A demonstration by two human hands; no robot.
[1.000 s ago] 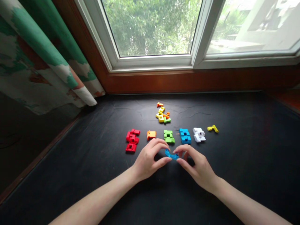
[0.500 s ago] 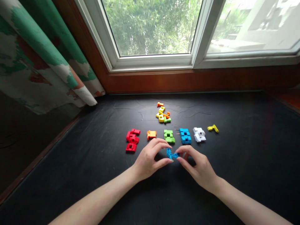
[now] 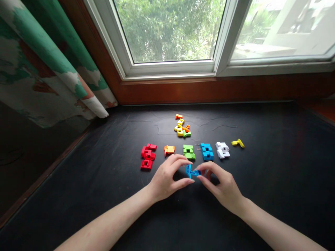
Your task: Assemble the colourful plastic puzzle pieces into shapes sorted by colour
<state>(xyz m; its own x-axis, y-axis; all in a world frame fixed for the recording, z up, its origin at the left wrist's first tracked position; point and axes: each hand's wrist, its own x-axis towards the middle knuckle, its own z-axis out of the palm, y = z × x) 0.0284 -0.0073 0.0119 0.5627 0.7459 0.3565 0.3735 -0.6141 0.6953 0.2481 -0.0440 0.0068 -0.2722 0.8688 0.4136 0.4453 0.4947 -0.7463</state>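
The blue plastic link piece [image 3: 192,172] is held just above the black counter [image 3: 78,195], with both grips closed on it: left hand [image 3: 166,178] pinching the upright end, right hand [image 3: 219,183] on the other end. Just past it there's a row: red blocks [image 3: 148,157], orange block [image 3: 169,150], green block [image 3: 189,152], blue block [image 3: 207,152], white block [image 3: 222,150], yellow piece [image 3: 237,143]. Farther back sits a small heap of mixed pieces [image 3: 181,127], below the window [image 3: 170,31].

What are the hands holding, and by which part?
A blue jointed plastic piece, pinched at its ends: left hand at the upright end, right hand at the other.
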